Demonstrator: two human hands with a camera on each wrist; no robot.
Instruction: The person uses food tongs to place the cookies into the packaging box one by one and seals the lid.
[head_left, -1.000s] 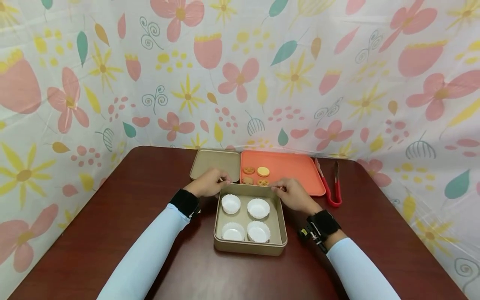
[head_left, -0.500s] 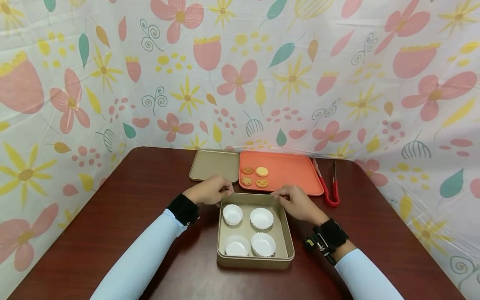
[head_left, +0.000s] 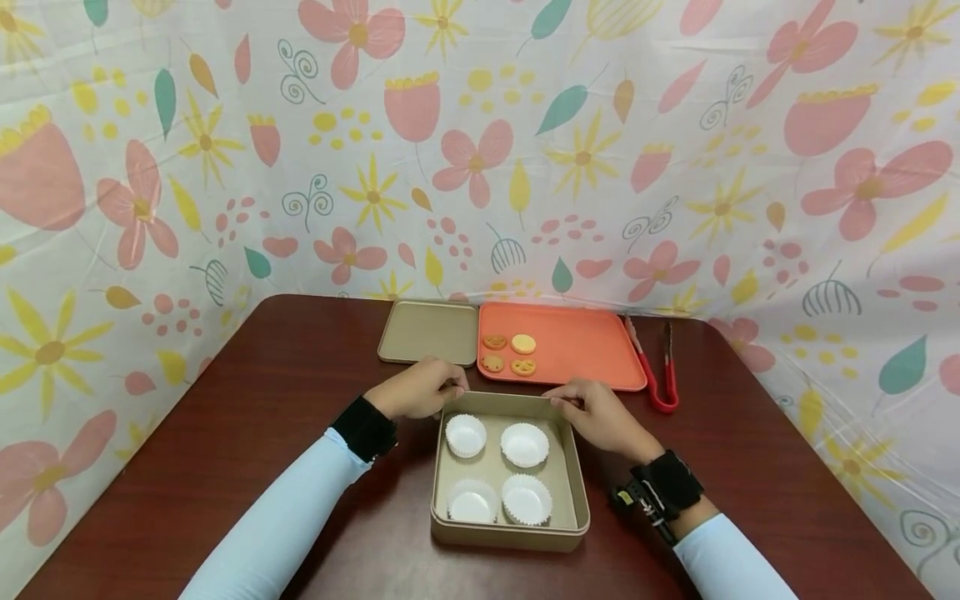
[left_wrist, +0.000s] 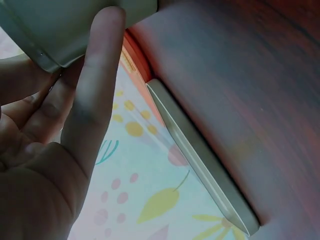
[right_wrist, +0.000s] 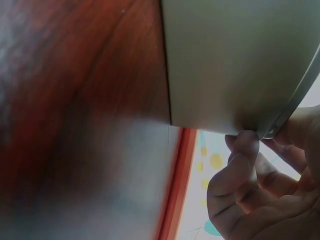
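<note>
A square gold-beige tin (head_left: 510, 537) stands on the table in front of me. Inside it sit several white fluted baking cups (head_left: 525, 445), arranged two by two. My left hand (head_left: 420, 389) grips the far left corner of the tin; in the left wrist view one finger (left_wrist: 102, 65) lies along the outer wall and others are at the rim. At the far right corner my right hand (head_left: 600, 419) pinches the rim, and the right wrist view shows its fingertips (right_wrist: 246, 142) against the tin's outer wall.
Behind the tin lies an orange tray (head_left: 573, 337) with several cookies (head_left: 523, 343) at its left end. A gold-beige lid (head_left: 431, 329) lies left of it. Red-handled tongs (head_left: 663, 383) rest at its right. A flowered cloth (head_left: 480, 167) hangs behind the table.
Both hands have drawn the tin toward me, away from the orange tray, with the cups riding inside. The cookies now show fully. In the last half second the tin has moved only slightly.
</note>
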